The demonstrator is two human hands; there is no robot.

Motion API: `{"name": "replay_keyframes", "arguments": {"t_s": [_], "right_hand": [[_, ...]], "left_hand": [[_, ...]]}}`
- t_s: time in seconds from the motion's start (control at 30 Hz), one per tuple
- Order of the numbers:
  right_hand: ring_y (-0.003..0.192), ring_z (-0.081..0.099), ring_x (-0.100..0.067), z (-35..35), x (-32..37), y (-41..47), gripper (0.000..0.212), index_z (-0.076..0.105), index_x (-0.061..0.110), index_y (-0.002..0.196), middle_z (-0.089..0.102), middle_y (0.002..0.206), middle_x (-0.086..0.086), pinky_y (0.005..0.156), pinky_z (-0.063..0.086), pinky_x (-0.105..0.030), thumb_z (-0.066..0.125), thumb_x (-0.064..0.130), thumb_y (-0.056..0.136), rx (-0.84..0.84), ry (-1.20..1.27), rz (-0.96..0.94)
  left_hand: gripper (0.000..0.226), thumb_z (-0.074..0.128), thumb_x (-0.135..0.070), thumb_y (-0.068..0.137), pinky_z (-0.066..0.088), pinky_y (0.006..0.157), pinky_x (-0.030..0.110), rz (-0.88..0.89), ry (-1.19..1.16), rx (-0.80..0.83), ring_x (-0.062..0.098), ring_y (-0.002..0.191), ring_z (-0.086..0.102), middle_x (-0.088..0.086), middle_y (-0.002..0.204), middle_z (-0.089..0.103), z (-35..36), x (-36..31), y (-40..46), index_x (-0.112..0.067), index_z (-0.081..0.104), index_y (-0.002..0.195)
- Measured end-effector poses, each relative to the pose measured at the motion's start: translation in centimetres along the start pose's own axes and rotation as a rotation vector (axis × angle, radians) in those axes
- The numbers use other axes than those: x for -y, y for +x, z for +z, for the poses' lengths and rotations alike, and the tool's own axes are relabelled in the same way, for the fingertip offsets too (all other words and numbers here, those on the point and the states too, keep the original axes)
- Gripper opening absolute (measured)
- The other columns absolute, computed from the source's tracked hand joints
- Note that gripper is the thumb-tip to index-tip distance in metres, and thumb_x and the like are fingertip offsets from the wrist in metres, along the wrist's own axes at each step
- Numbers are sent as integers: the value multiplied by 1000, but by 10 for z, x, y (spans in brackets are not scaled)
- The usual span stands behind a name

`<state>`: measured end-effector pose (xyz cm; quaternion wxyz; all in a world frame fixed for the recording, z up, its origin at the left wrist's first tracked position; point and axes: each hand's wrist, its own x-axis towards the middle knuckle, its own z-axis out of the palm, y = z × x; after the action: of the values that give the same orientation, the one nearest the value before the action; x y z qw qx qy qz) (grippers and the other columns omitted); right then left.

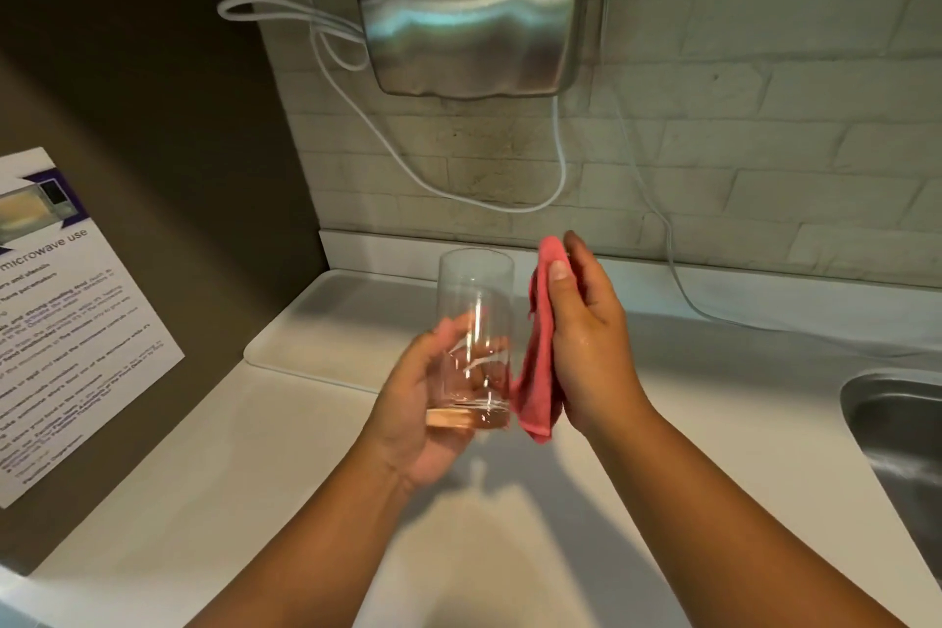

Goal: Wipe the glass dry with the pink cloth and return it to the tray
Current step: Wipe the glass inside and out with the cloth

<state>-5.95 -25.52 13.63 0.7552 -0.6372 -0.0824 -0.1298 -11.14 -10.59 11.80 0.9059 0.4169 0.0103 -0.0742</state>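
A clear, tall drinking glass [475,301] is held upright above the counter, with my left hand [423,403] wrapped around its lower half from the left. My right hand [586,337] holds the pink cloth [539,357] flat against its palm, thumb pinning the cloth's top. The cloth hangs just right of the glass, touching or almost touching its side. Behind the glass lies the white tray [326,332] on the counter, partly hidden by my hands.
A steel hand dryer [474,10] hangs on the tiled wall, its white cord [560,153] looping down to the counter. A steel sink [902,444] sits at the right edge. A microwave notice [66,321] is stuck on the dark left wall.
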Motion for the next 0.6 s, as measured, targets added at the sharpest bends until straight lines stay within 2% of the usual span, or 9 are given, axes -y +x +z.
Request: {"name": "replay_keyframes", "arguments": {"t_s": [0.03,0.07,0.1,0.2,0.27,0.37,0.43,0.5,0.6], "right_hand": [[116,64,-10,-3,0,-3,40,50,42,143,60,138,4,98,54,-38,58,41,103,-37,19,15],[109,67,-17,-5,1,-7,34,51,42,134,63,129,1,92,56,-46,61,40,102,-70,2,0],[99,68,-14,-6,1,-11,28,51,39,125,64,120,2,83,56,-45,64,38,100,-90,-27,-42],[75,65,2,-8,6,-24,20,51,26,113,66,96,15,67,53,-26,67,26,100,-36,-69,-198],[70,67,-4,-6,10,-30,18,52,28,106,67,90,19,58,54,-23,68,27,98,53,-78,-235],[89,64,-11,1,11,-36,23,53,41,100,62,100,12,72,49,-20,73,34,89,110,-230,-373],[97,59,-3,5,8,-37,28,55,43,105,55,106,12,76,44,-10,74,33,87,156,-350,-469],[99,56,3,8,4,-34,27,59,38,108,50,109,16,78,42,-6,75,32,88,145,-423,-501],[100,57,5,4,0,-20,22,64,38,110,50,109,16,79,42,-4,72,40,90,63,-422,-447]], "left_hand": [[65,70,-44,81,56,72,40,2,-36,-33,31,77,70,17,103,72,-2,-1,1,-12,68,137],[67,67,-45,82,58,68,38,8,-54,-58,31,75,71,15,99,72,-3,-2,3,-11,66,140],[67,66,-46,82,59,66,37,15,-56,-72,32,75,73,15,97,73,-4,-4,4,-11,64,140],[60,66,-47,87,62,69,42,18,-50,-57,37,85,76,20,109,76,-3,-5,5,-13,60,136],[60,63,-45,91,59,78,45,-4,-46,-36,37,95,73,21,116,75,0,-5,5,-12,58,141],[57,56,-44,98,56,85,45,-32,-58,-47,34,102,69,20,111,74,4,-3,5,-9,58,143],[52,50,-42,104,53,91,43,-42,-59,-75,32,103,71,19,110,75,6,1,5,-3,67,134],[47,47,-42,105,52,87,41,-41,-54,-91,29,96,71,16,104,76,6,5,5,-7,74,121],[45,51,-47,102,57,74,40,-55,-41,-73,28,87,73,15,98,77,6,9,3,-13,72,122]]}}
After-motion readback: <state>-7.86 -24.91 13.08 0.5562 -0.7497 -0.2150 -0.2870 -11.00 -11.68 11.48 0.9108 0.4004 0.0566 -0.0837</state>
